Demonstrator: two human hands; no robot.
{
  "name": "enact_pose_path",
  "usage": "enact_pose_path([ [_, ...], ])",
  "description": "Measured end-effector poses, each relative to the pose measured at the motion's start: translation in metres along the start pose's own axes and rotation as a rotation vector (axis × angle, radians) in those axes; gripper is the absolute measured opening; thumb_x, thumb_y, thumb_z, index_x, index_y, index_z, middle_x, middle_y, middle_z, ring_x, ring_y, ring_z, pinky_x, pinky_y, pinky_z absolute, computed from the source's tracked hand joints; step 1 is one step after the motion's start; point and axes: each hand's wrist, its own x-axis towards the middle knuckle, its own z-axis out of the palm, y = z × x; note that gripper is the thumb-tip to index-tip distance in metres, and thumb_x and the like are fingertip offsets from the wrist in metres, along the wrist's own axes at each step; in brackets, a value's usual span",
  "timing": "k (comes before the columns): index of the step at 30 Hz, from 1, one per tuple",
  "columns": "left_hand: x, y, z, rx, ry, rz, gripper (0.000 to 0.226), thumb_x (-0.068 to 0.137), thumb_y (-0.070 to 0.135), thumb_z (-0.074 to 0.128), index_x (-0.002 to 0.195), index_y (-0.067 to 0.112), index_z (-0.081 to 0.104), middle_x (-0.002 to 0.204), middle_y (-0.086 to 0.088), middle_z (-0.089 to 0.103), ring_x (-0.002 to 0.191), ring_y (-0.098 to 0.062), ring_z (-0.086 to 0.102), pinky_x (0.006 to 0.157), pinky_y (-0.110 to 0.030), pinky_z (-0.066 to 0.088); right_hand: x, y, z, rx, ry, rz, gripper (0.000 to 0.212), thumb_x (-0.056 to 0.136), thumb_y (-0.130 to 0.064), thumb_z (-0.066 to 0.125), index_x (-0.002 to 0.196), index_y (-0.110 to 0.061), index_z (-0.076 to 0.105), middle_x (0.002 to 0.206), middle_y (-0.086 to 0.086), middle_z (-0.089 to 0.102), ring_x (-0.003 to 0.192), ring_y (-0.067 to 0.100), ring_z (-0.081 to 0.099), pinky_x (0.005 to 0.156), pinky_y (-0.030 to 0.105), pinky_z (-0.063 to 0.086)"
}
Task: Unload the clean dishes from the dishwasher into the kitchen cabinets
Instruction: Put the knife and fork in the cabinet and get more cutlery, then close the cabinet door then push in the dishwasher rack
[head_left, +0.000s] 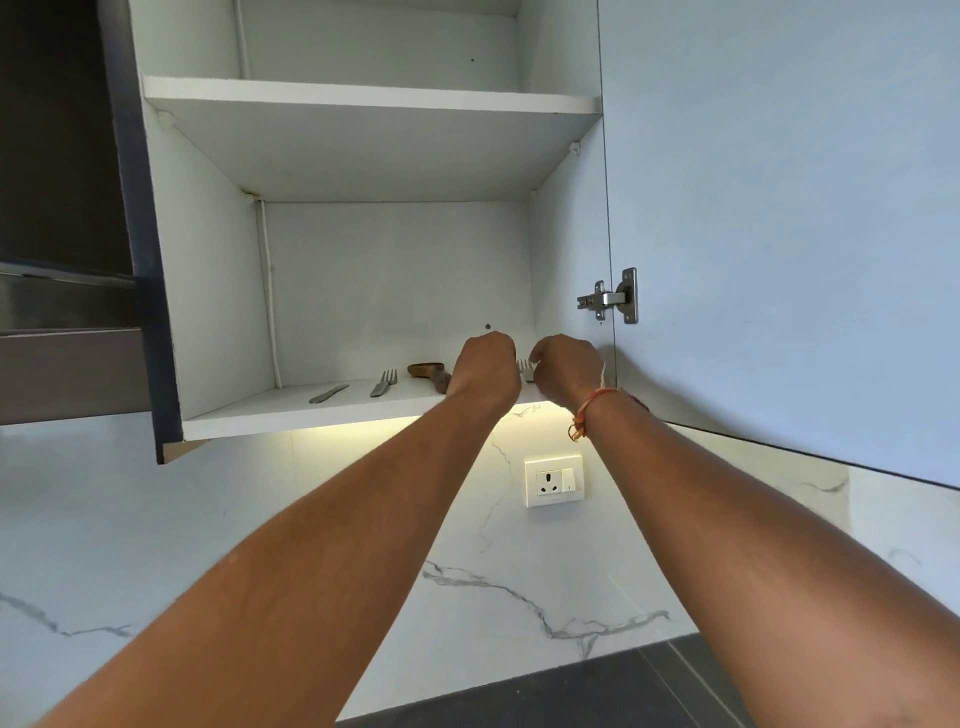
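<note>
The white flat bottom shelf (249, 415) of the open wall cabinet carries cutlery. A brown wooden spoon-shaped utensil (427, 372) lies on it toward the back, handle running forward and to the right. Just left of that wooden utensil lies a steel fork (384, 383), tines toward the back wall. Farther left lies a steel table knife (328, 393), set at an angle. Right of the wooden utensil only the tines of a second steel fork (525, 368) show; whether it touches the shelf cannot be told.

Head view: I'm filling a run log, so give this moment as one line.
stage: placing cutlery | right hand: pinches silver metal fork | left hand: beside it, grip hidden | place: white cabinet's bottom shelf
</note>
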Motion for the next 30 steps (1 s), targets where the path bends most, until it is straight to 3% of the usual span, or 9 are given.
enact_pose_path([
  [4, -0.031, -0.013, -0.007, -0.067, 0.128, 0.098, 0.024, 0.090, -0.002, 0.058, 0.110, 0.009, 0.066, 0.107, -0.008, 0.063, 0.095, -0.024, 0.063, 0.082, -0.034, 0.055, -0.040, 0.002, 0.009, 0.090, 0.235, 0.013, 0.035, 0.089, -0.003, 0.047, 0.116, -0.010, 0.067, 0.109, 0.012, 0.068, 0.101, 0.031, 0.062, 0.086, 0.035, 0.045],
  [7, -0.063, -0.020, -0.012, 0.026, 0.263, 0.294, 0.017, 0.091, 0.007, 0.060, 0.107, 0.012, 0.062, 0.102, -0.006, 0.060, 0.091, -0.023, 0.059, 0.074, -0.038, 0.056, -0.077, 0.000, 0.011, 0.046, 0.359, 0.036, 0.032, 0.092, -0.012, 0.049, 0.120, -0.016, 0.064, 0.116, 0.008, 0.065, 0.106, 0.032, 0.057, 0.078, 0.035, 0.044],
  [9, -0.086, -0.020, -0.017, 0.126, 0.354, 0.447, 0.019, 0.090, 0.016, 0.062, 0.109, 0.014, 0.060, 0.102, -0.005, 0.060, 0.093, -0.024, 0.058, 0.074, -0.038, 0.054, -0.105, -0.001, 0.002, -0.072, 0.415, 0.018, 0.031, 0.091, -0.024, 0.056, 0.120, -0.016, 0.063, 0.126, 0.009, 0.060, 0.115, 0.033, 0.054, 0.083, 0.039, 0.047],
  [12, -0.115, -0.015, -0.025, 0.179, 0.430, 0.622, 0.035, 0.088, 0.024, 0.064, 0.120, 0.014, 0.055, 0.116, -0.006, 0.059, 0.105, -0.027, 0.057, 0.082, -0.039, 0.052, -0.150, -0.004, -0.027, -0.274, 0.533, -0.016, 0.047, 0.087, -0.035, 0.062, 0.128, -0.014, 0.057, 0.142, 0.015, 0.049, 0.132, 0.034, 0.044, 0.097, 0.043, 0.045],
  [14, -0.130, -0.009, -0.031, 0.194, 0.429, 0.654, 0.056, 0.088, 0.034, 0.062, 0.137, 0.010, 0.046, 0.139, -0.012, 0.050, 0.126, -0.032, 0.048, 0.095, -0.043, 0.049, -0.179, -0.004, -0.053, -0.377, 0.595, 0.004, 0.057, 0.088, -0.039, 0.059, 0.136, -0.011, 0.049, 0.152, 0.020, 0.037, 0.142, 0.036, 0.032, 0.108, 0.046, 0.038],
  [16, -0.147, -0.002, -0.040, 0.204, 0.397, 0.662, 0.074, 0.092, 0.046, 0.057, 0.150, 0.009, 0.029, 0.156, -0.018, 0.030, 0.143, -0.037, 0.030, 0.107, -0.048, 0.039, -0.206, -0.003, -0.082, -0.486, 0.660, 0.080, 0.065, 0.091, -0.045, 0.051, 0.144, -0.009, 0.039, 0.159, 0.024, 0.021, 0.149, 0.038, 0.017, 0.116, 0.048, 0.027],
  [20, -0.178, 0.015, -0.060, 0.105, 0.398, 0.706, 0.089, 0.092, 0.056, 0.053, 0.156, 0.010, 0.012, 0.163, -0.016, 0.008, 0.150, -0.034, 0.011, 0.114, -0.047, 0.029, -0.254, 0.010, -0.144, -0.644, 0.786, 0.285, 0.076, 0.092, -0.048, 0.046, 0.152, -0.005, 0.024, 0.161, 0.030, 0.003, 0.150, 0.043, 0.003, 0.119, 0.052, 0.017],
  [26, -0.218, 0.048, -0.084, -0.053, 0.420, 0.753, 0.092, 0.090, 0.059, 0.055, 0.156, 0.011, 0.013, 0.164, -0.015, 0.008, 0.150, -0.033, 0.013, 0.114, -0.045, 0.029, -0.310, 0.046, -0.210, -0.698, 0.870, 0.606, 0.087, 0.086, -0.048, 0.056, 0.152, -0.004, 0.022, 0.160, 0.033, 0.005, 0.149, 0.046, 0.005, 0.119, 0.055, 0.019],
  [30, -0.234, 0.070, -0.097, -0.084, 0.460, 0.793, 0.091, 0.089, 0.060, 0.055, 0.156, 0.012, 0.016, 0.163, -0.013, 0.011, 0.150, -0.032, 0.015, 0.114, -0.045, 0.029, -0.328, 0.072, -0.240, -0.619, 0.872, 0.722, 0.089, 0.085, -0.049, 0.059, 0.153, -0.005, 0.021, 0.157, 0.034, 0.014, 0.146, 0.050, 0.016, 0.117, 0.058, 0.022],
])
